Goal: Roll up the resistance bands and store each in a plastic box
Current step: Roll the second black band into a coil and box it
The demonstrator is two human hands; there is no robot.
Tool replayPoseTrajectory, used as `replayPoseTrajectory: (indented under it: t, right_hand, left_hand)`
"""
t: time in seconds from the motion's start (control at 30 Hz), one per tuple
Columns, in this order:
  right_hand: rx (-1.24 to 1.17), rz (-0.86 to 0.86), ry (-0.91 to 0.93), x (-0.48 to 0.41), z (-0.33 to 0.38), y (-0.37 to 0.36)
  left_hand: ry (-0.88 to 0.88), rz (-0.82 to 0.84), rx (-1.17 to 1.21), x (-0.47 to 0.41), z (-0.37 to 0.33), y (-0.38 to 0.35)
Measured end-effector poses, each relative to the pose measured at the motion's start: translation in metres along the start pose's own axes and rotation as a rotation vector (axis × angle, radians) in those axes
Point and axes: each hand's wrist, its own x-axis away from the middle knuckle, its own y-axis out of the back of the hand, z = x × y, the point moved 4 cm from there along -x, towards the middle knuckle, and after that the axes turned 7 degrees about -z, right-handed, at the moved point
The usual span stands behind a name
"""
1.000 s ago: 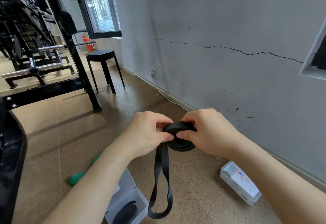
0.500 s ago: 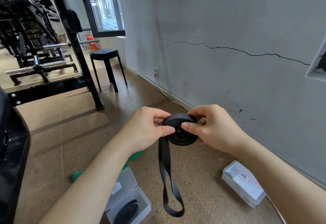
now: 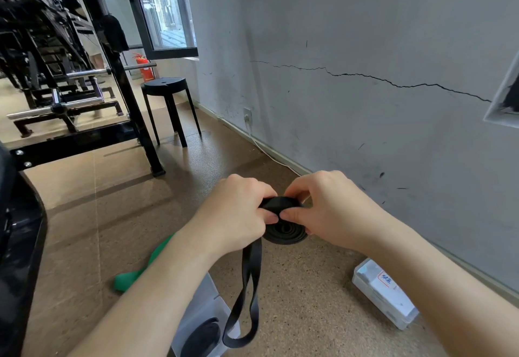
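A: Band (image 3: pixel 285 231) has tipped flatter since before, thumbs now meeting on top.
B: Hands?
A: Left hand (image 3: pixel 236 216) and right hand (image 3: pixel 328 210) both pinch its roll; tail hangs toward 6 o'clock.

Soft daylight from window (image 3: pixel 168 11) far left, fairly bright and even on grey wall (image 3: pixel 365 33) and floor (image 3: pixel 84 216), weak shadows beneath stool (image 3: pixel 165 84), no glare, hanging loop of black band (image 3: pixel 247 286) slightly smeared, frame edges bowed by wide lens, left margin dark.
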Motion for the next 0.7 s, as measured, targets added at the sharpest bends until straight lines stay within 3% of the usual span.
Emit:
replayPoseTrajectory:
  t: [0.2, 0.4, 0.53, 0.7]
  right_hand:
    - [0.099, 0.049, 0.028, 0.002, 0.003, -0.003]
    - [0.125, -0.015, 0.083, 0.002, 0.003, -0.001]
    - [0.073, -0.045, 0.047, 0.002, -0.003, 0.004]
    - [-0.075, -0.045, 0.017, 0.000, -0.010, 0.004]
  left_hand:
    - [-0.068, -0.023, -0.008, 0.001, -0.006, -0.003]
    - [0.027, 0.018, 0.209, -0.002, 0.003, -0.002]
    - [0.098, 0.083, 0.224, 0.001, 0.013, -0.005]
    - [0.118, 0.030, 0.268, 0.002, 0.015, -0.004]
